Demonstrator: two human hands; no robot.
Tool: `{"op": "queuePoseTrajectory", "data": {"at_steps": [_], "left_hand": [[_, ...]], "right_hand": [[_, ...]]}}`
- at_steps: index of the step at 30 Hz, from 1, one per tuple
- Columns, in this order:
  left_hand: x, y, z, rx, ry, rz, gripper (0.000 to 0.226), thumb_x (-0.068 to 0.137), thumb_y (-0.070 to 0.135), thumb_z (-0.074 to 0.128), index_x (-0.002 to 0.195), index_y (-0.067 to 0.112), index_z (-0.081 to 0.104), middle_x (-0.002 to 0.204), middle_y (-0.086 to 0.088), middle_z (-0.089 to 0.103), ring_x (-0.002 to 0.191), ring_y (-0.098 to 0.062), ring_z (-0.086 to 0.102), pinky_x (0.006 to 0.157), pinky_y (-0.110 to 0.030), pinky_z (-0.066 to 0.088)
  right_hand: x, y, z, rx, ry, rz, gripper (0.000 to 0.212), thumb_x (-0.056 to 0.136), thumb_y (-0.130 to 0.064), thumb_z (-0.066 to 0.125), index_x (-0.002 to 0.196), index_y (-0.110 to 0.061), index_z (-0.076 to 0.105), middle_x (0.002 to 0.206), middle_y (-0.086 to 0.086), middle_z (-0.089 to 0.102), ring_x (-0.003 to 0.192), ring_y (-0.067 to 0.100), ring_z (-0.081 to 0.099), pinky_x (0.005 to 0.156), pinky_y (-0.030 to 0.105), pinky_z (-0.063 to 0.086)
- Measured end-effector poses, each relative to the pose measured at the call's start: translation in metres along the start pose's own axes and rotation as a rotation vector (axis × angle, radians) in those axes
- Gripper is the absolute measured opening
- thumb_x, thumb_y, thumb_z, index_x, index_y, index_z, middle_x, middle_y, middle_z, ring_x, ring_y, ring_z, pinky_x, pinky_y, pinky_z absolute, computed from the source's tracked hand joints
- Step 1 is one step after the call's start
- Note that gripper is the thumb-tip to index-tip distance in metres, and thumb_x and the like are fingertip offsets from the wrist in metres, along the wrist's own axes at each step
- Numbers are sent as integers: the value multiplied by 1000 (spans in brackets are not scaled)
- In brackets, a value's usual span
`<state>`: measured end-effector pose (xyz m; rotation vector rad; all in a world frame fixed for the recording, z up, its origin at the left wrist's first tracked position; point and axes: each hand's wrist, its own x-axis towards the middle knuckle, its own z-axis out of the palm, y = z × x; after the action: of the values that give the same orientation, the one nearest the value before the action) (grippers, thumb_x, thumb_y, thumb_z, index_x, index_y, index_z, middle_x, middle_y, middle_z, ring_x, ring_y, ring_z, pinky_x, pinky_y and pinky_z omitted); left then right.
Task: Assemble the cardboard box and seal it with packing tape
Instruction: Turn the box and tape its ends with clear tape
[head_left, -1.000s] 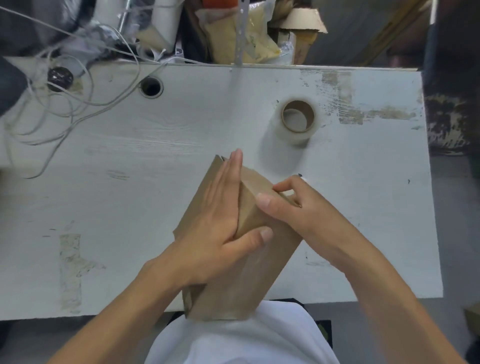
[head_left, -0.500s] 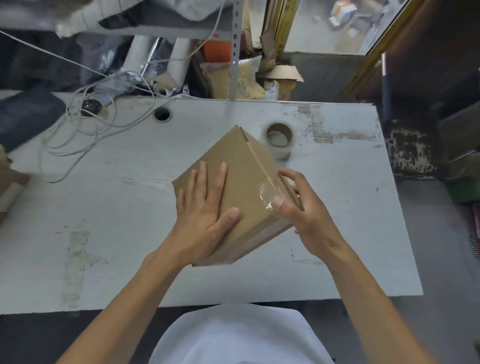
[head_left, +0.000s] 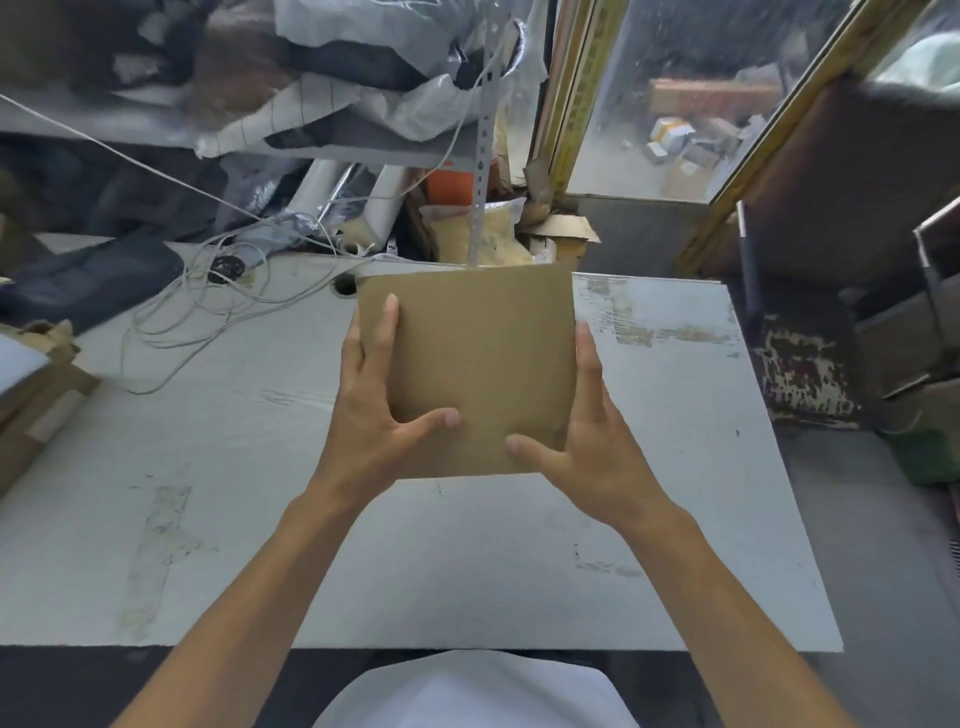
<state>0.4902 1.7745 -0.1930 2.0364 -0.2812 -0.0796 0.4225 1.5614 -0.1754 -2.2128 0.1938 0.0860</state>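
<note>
The person is holding the cardboard box (head_left: 478, 364) up above the middle of the white surface (head_left: 260, 519), one plain brown face turned to the camera. The left hand (head_left: 374, 415) is gripping its left edge, fingers running up the side and thumb pressing across the near face. The right hand (head_left: 592, 441) is clasping the right edge likewise. Loose white cables (head_left: 208, 306) are lying at the far left.
</note>
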Motion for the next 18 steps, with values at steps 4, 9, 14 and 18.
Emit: {"op": "queuePoseTrajectory", "data": {"at_steps": [4, 9, 14, 18], "left_hand": [[6, -6, -1, -105, 61, -19, 134, 68, 18, 93, 156, 44, -5, 146, 20, 25, 137, 8, 30, 107, -15, 35], [19, -32, -4, -125, 60, -17, 108, 65, 26, 92, 148, 46, 26, 133, 4, 30, 127, 1, 40, 101, -21, 45], [32, -72, 2, -9, -44, 33, 81, 74, 17, 86, 136, 44, 43, 144, 4, 34, 130, -8, 40, 106, -49, 47], [37, -88, 5, 12, -12, -22, 57, 75, 22, 86, 113, 42, 49, 136, 11, 46, 125, -13, 49, 100, -46, 52]], "right_hand": [[16, -3, -2, 69, 63, 45, 123, 69, -60, 80, 145, -58, -17, 160, -6, 26, 137, 16, 41, 107, 42, 44], [38, 2, 7, 184, 111, 87, 91, 76, -58, 75, 141, -63, 11, 144, -5, 46, 123, 21, 54, 94, 41, 55], [55, 22, 35, 153, 107, 204, 65, 80, -55, 69, 134, -53, 33, 131, -2, 56, 114, 21, 56, 92, 37, 52], [61, 26, 53, 102, 127, 222, 51, 90, -49, 63, 135, -42, 39, 126, -3, 55, 112, 19, 52, 92, 32, 44]]}}
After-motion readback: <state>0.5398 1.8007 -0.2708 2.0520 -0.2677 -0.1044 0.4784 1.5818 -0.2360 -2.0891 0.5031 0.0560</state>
